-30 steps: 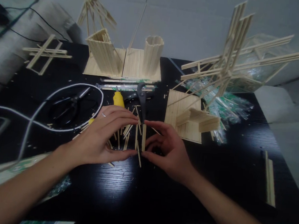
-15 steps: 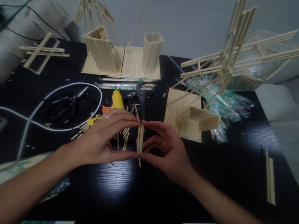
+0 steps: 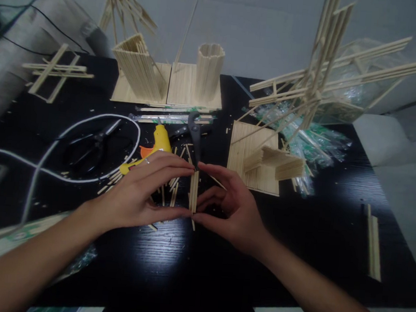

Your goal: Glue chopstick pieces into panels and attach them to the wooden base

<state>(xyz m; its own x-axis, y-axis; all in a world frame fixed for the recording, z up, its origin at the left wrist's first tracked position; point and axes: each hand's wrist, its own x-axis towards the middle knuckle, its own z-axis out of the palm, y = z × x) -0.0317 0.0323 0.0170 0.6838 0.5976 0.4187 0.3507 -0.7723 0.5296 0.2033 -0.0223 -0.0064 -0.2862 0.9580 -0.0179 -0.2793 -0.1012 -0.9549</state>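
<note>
Black tabletop (image 3: pixel 191 266): stick models along the far edge, scissors (image 3: pixel 92 146) and white cable (image 3: pixel 47 156) towards the left edge, stick strip (image 3: pixel 373 248) near the right edge

Pale wooden sticks (image 3: pixel 193 191); glossy black table (image 3: pixel 169 264)

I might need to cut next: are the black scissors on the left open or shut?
Open. The black scissors lie flat on the black table inside the white cable loop, blades spread apart.
</note>
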